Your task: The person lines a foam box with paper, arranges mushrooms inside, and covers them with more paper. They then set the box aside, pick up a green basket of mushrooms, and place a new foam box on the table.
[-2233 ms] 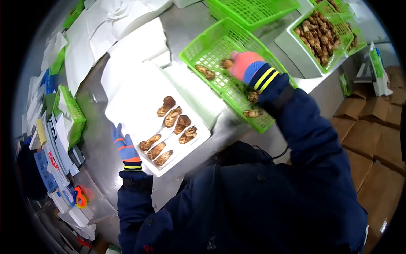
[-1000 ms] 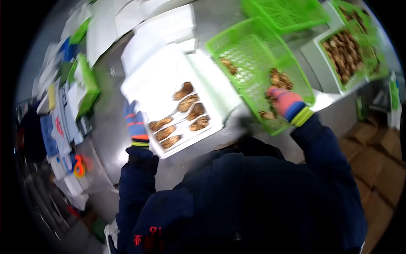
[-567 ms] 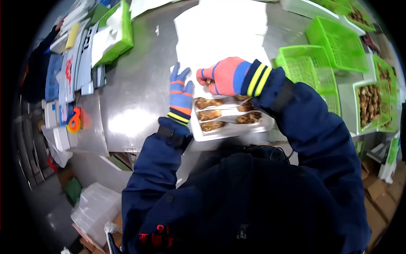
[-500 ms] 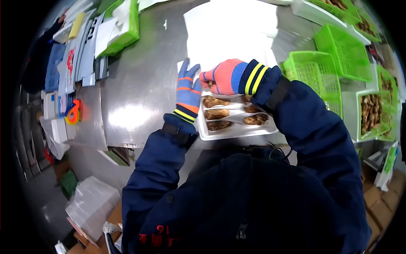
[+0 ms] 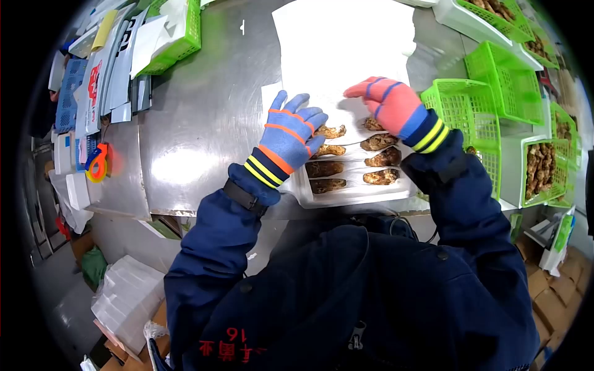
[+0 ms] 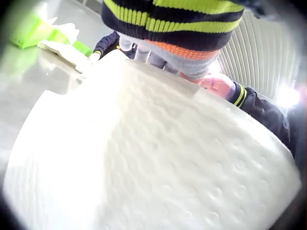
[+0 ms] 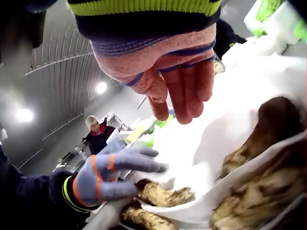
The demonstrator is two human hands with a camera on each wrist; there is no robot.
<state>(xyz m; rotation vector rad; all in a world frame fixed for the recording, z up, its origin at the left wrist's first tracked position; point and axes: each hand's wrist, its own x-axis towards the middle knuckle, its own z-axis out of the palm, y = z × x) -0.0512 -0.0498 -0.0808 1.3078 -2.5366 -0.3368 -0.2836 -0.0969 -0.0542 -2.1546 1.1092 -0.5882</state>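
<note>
Two rows of brown mushrooms [image 5: 383, 157] lie on white paper inside a white foam box [image 5: 356, 201], with folds of paper between them. My left hand [image 5: 291, 133], in a blue glove, reaches over the box's left side. Its fingertips are right at the ends of the upper left mushrooms [image 5: 331, 131]; the right wrist view shows them beside a mushroom [image 7: 165, 194]. My right hand [image 5: 393, 108], in a pink glove, hovers above the upper right mushrooms, fingers loosely extended and holding nothing. The foam wall [image 6: 192, 158] fills much of the left wrist view.
White paper [image 5: 343, 46] spreads beyond the box. Green baskets [image 5: 461, 93] stand to the right, and one farther right is full of mushrooms [image 5: 540, 167]. At the left are a tape dispenser [image 5: 97, 162] and a green basket with paper [image 5: 179, 40]. Another person [image 7: 98, 134] stands in the background.
My right hand brought a mushroom from the green basket to the box, let it go at the top of the left row, and moved right. My left hand shifted right over the box's side.
</note>
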